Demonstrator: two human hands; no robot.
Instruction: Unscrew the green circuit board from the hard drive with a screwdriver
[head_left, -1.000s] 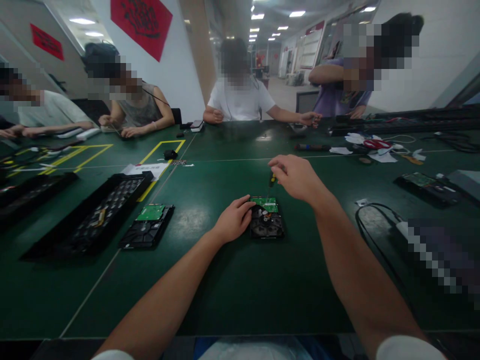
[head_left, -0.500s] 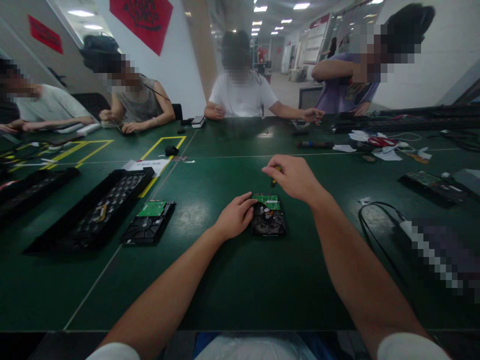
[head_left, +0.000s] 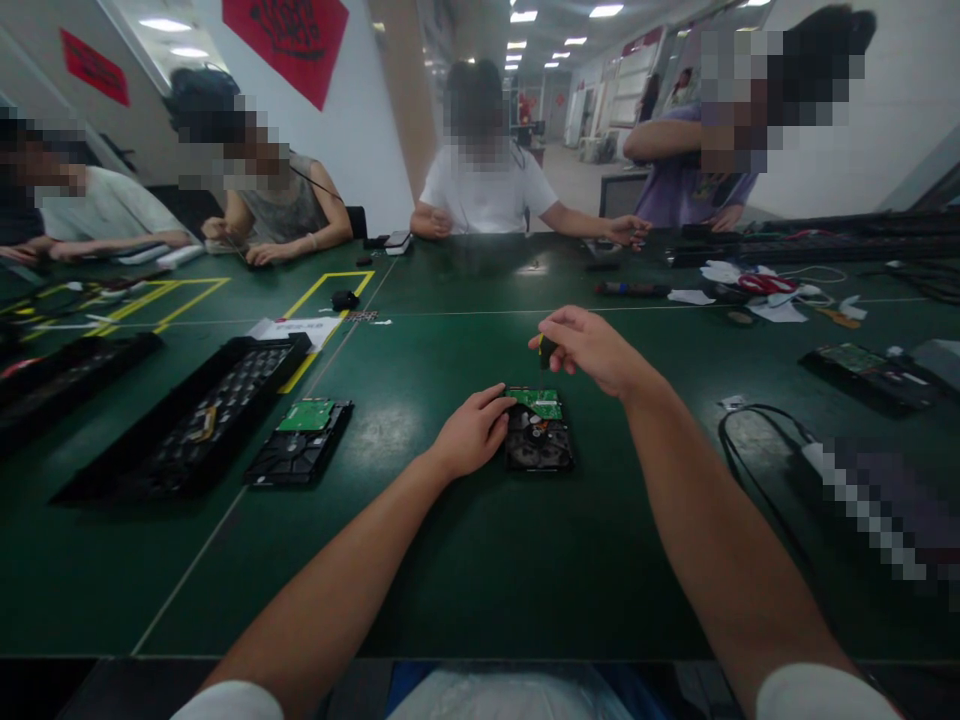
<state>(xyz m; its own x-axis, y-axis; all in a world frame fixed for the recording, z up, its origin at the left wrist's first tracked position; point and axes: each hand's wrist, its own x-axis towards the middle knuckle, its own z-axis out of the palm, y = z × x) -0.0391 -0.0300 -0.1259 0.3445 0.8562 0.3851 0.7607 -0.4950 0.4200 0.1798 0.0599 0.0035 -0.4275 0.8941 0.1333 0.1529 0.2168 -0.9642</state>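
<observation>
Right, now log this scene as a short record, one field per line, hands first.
Left hand: rests on the left edge of the centre drive
Right hand: holds a screwdriver, upright above the drive's board; tip contact unclear
Centre drive: flat on the green table, board at its far end
Left drive: flat, untouched, right of the tray
Tray: black, a gold-coloured strip inside
Across the table: a person in a white shirt, among others
</observation>
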